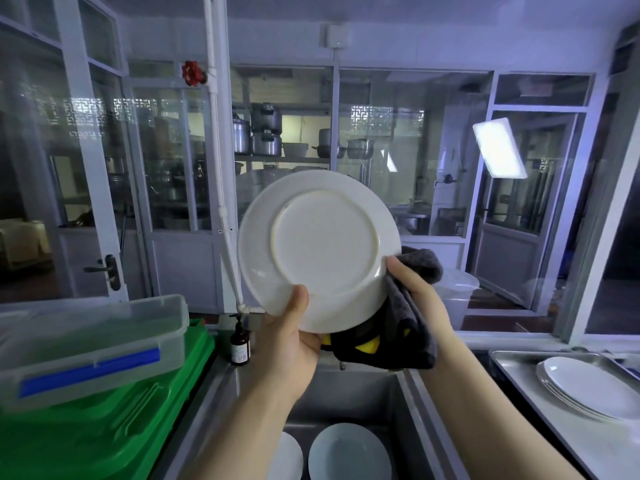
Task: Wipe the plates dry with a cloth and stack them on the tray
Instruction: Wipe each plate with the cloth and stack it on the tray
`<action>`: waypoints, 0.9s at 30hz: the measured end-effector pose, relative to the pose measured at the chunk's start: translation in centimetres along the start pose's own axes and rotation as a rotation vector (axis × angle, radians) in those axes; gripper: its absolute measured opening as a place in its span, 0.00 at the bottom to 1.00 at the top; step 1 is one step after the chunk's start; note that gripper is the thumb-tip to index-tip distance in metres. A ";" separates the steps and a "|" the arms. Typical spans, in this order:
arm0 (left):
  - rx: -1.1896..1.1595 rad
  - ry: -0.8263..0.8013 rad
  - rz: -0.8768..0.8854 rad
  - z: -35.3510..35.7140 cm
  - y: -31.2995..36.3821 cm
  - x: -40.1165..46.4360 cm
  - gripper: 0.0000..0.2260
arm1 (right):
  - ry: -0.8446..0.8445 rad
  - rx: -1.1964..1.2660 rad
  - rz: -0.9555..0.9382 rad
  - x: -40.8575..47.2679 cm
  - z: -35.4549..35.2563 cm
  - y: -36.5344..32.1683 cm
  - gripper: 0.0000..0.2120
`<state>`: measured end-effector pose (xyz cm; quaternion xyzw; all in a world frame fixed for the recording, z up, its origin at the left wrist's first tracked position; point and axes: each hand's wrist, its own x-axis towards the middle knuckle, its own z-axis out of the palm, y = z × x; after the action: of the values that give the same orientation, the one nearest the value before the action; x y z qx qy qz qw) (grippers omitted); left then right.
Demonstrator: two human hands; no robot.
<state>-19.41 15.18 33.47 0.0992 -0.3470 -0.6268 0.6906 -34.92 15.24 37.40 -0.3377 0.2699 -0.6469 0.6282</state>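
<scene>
Both hands are raised above a stainless steel sink (346,393), sharing one round white ceramic plate (320,251) held upright, its underside and foot ring facing the camera. The left hand (294,337) grips the plate's lower edge, thumb pressed flat on the underside and fingers curled out of sight behind. The right hand (414,292) is closed around a dark grey cloth (412,327) and pinches it against the plate's lower right rim, thumb on the near side; the cloth hangs in folds below the plate, and something yellow shows under it.

Down in the sink basin lie two more white plates (346,452), side by side, partly cut off by the bottom edge. On the right counter sits a rectangular metal tray (512,375) carrying a small stack of white plates (588,393).

To the left, a clear plastic lidded box with a blue clip (90,351) rests on a green plastic bin lid (104,427). A brown pump bottle (240,341) stands at the sink's back corner.
</scene>
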 end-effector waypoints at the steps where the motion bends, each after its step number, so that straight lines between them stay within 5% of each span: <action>1: -0.016 -0.013 -0.023 0.0 -0.1 0.0 0.16 | -0.016 -0.012 -0.015 -0.1 0.0 -0.3 0.15; 6: -0.003 -0.249 -0.175 -1.6 0.4 0.3 0.42 | -0.019 -0.086 -0.162 -0.2 -0.9 -2.6 0.10; 9: -0.038 -0.318 -0.191 -3.5 2.5 1.8 0.34 | 0.011 -0.152 -0.200 -0.7 -1.6 -4.2 0.04; 13: 0.257 -0.142 -0.233 -2.5 5.2 4.7 0.25 | 0.051 -0.273 -0.169 -0.7 -2.1 -6.1 0.04; 15: 0.439 -0.055 -0.237 -0.8 5.4 5.7 0.18 | 0.038 -0.307 -0.091 -0.6 -2.2 -6.6 0.12; 18: 0.454 -0.035 -0.182 1.4 4.9 6.2 0.12 | 0.079 -0.286 -0.078 -0.1 -2.4 -7.3 0.12; 22: 0.373 -0.002 -0.071 2.9 3.5 5.5 0.17 | 0.341 -0.381 -0.391 0.7 -2.4 -7.3 0.05; 27: 0.356 0.080 0.077 5.0 0.6 3.0 0.15 | 0.510 -0.599 -0.786 1.0 -2.2 -5.3 0.08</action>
<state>-22.03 13.95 38.59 0.2314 -0.4281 -0.5243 0.6988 -39.96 14.41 40.25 -0.4094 0.4394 -0.7888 0.1308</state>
